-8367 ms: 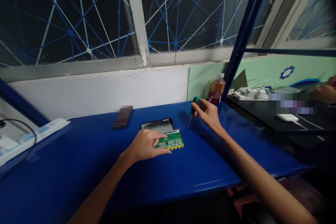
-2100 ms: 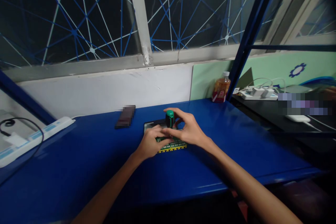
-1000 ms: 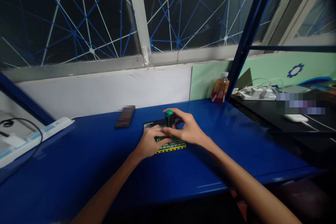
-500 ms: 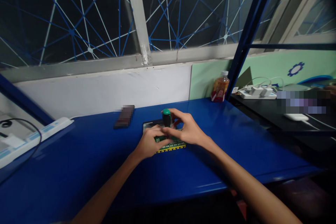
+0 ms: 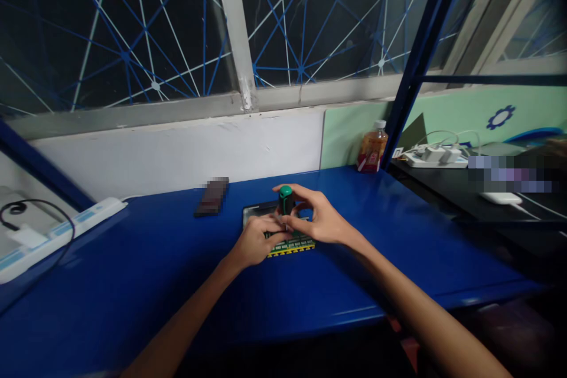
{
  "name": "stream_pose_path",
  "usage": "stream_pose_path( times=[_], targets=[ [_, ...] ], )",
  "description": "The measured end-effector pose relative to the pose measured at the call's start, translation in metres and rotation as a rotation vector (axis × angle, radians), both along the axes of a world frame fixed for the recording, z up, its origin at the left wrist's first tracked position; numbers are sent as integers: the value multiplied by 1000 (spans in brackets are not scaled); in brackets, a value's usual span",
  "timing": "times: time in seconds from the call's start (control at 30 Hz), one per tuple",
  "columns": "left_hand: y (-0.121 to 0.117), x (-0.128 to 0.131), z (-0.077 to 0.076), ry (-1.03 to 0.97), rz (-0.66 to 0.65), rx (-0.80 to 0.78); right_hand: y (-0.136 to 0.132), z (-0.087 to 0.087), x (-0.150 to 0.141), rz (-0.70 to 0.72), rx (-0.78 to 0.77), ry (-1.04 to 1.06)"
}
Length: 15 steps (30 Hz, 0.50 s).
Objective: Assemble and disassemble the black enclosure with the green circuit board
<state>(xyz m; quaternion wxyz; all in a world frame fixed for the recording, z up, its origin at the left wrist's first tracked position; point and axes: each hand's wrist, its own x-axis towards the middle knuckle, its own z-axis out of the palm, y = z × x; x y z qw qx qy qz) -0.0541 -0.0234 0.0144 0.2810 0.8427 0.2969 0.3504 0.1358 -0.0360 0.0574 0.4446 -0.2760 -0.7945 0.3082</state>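
A screwdriver [image 5: 286,205] with a black handle and a green cap stands nearly upright. My right hand [image 5: 321,217] is closed round its handle, the fingers curled behind and the thumb in front. Beside its lower end is my left hand [image 5: 257,242], thumb and fingers drawn together; what lies between those fingertips is hidden. Beneath both hands a bit set [image 5: 292,246] lies on the table, showing rows of small pieces on green and a yellow-and-black front edge. A dark, clear-looking case part [image 5: 248,211] rises at its back left, partly covered by my left hand.
On the blue table [image 5: 177,283] a dark flat object [image 5: 211,198], partly blurred, lies at the back. A drink bottle [image 5: 372,147] stands at the back right. A white power strip [image 5: 95,211] with a black cable is on the left; another power strip [image 5: 436,158] sits on the dark table at right.
The screwdriver handle has shifted slightly right and a little lower, with my right hand still on it. My left fingers stay by its lower end. The view has moved slightly.
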Motion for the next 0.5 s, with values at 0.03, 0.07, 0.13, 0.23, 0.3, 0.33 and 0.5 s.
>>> stream_pose_path(
  times=[0.03, 0.07, 0.13, 0.23, 0.3, 0.33, 0.5],
  targets=[
    [0, 0, 0, 0, -2, 1, 1, -1, 0, -9, 0, -10],
    [0, 0, 0, 1, -5, 2, 1, -1, 0, -29, 3, -26],
    [1, 0, -2, 9, -9, -2, 3, -2, 0, -81, 17, -59],
    [2, -1, -6, 28, 4, -6, 4, -3, 0, -142, 38, -89],
    [2, -1, -7, 52, 20, 1, 5, -5, 0, -172, 45, -89],
    [2, -1, -6, 66, 33, 14, 6, -6, -1, -183, 46, -82],
    [0, -7, 3, 151, 23, 162, 13, -10, -1, -248, 20, 52]
  ],
)
